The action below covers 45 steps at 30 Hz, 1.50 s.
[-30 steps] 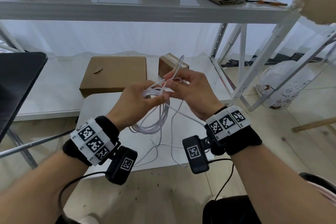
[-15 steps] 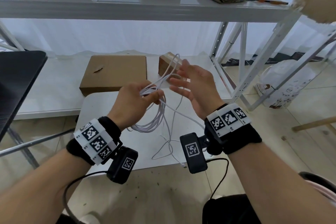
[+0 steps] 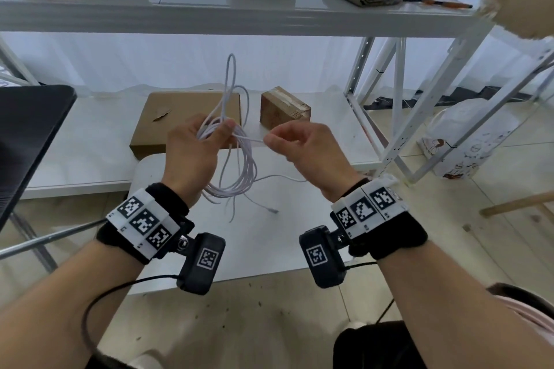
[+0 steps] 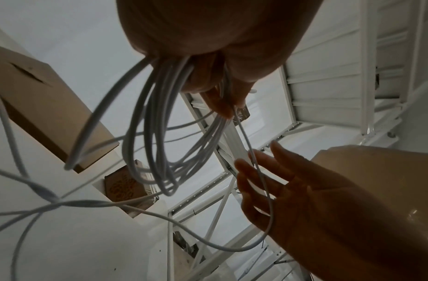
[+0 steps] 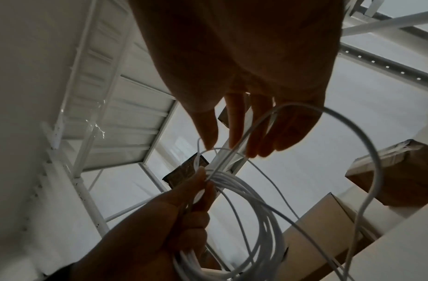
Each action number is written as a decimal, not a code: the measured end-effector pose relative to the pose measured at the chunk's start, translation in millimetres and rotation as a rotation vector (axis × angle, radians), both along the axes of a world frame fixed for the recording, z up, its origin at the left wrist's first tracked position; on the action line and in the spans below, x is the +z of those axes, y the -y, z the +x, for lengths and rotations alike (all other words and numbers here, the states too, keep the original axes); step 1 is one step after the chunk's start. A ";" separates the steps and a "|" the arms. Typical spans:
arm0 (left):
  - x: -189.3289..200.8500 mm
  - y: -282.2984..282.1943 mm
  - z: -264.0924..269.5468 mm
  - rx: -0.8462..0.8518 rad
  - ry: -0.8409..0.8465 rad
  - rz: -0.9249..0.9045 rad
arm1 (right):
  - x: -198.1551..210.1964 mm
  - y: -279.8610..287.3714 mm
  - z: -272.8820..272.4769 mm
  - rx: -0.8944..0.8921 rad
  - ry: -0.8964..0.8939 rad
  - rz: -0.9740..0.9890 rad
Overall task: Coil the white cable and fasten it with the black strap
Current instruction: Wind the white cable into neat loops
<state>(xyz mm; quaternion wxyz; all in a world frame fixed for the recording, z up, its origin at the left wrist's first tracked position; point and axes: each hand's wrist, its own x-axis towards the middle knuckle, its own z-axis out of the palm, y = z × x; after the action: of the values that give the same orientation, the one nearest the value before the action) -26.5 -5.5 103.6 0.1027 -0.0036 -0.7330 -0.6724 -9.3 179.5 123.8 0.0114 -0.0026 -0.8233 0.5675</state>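
My left hand (image 3: pixel 215 132) grips the white cable (image 3: pixel 239 171) as a bundle of several loops hanging below the fist, over the white table (image 3: pixel 269 246). One tall loop sticks up above it. A strand runs right to my right hand (image 3: pixel 266 139), where thumb and forefinger pinch it. The cable's loose end (image 3: pixel 272 210) lies on the table. The left wrist view shows the loops (image 4: pixel 160 133) under my left hand (image 4: pixel 208 38), with my right hand (image 4: pixel 316 209) beside them. In the right wrist view the coil (image 5: pixel 244 199) sits in my left hand (image 5: pixel 160 218). No black strap shows anywhere.
A flat cardboard box (image 3: pixel 186 117) and a small taped box (image 3: pixel 284 108) sit on the low shelf behind the table. A black panel (image 3: pixel 27 129) stands at the left, white rack uprights (image 3: pixel 398 84) at the right, and a white bag (image 3: pixel 467 135) on the floor.
My hands have drawn apart. The right hand, spread open by the coil half a second ago, now pinches a strand pulled out to the right. The coil's top loop stands taller.
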 end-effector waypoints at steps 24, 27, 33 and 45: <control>12.9 16.6 -4.7 -0.010 0.039 -0.156 | -12.1 -14.8 -14.7 -0.304 -0.137 0.038; 6.7 14.1 -1.2 -0.004 -0.071 -0.494 | -12.8 -12.7 -13.2 -0.265 -0.175 0.078; -6.4 16.8 -3.3 -0.012 -0.028 -0.926 | -11.5 -13.1 -12.3 -0.218 -0.252 0.066; -8.4 11.1 -3.4 0.017 -0.094 -1.107 | -13.0 -9.3 -9.1 0.024 -0.377 0.257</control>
<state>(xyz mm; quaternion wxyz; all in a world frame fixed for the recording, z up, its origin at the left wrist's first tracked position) -30.0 -16.6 95.1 0.1235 -0.0812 -0.9715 -0.1851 -18.4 188.7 110.8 0.1584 0.1147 -0.8721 0.4485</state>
